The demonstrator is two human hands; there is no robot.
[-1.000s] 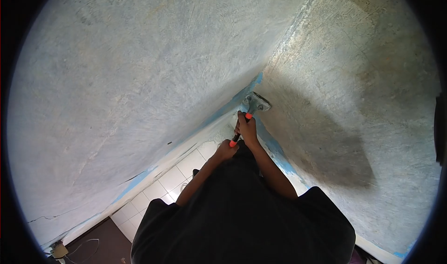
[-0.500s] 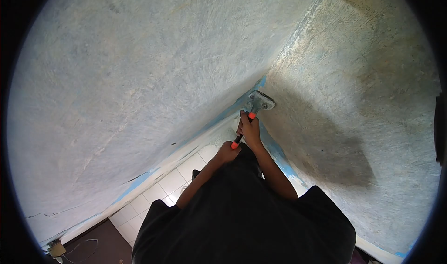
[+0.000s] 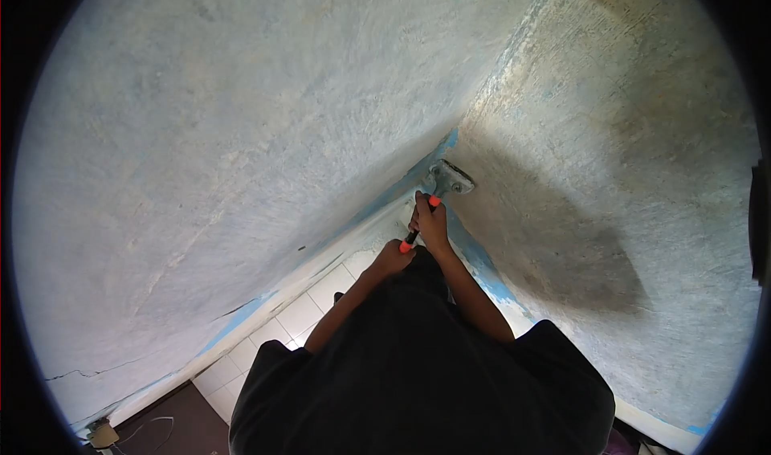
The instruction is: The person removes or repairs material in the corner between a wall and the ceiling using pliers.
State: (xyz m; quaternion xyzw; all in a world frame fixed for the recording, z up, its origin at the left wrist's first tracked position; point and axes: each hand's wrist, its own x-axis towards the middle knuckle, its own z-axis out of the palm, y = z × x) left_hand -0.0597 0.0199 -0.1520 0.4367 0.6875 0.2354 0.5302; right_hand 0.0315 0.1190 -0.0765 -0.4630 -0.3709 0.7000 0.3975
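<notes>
A wall scraper with a wide grey metal head and a black and red handle is in the middle of the view. Its head is at the right wall, close to the corner. My right hand is closed round the handle just below the head. Lower down, my left hand grips the handle's red butt end. Both walls look scraped, grey and mottled; strips of blue paint show low by the corner. The blade's edge is too small to make out against the plaster.
The left wall slants in to meet the right one. White floor tiles show below it. At the lower left are a dark brown surface, a small box and a thin wire.
The scraper's head has tilted slightly and shifted a few pixels down against the right wall. Both hands keep their grip, and the view has moved very little.
</notes>
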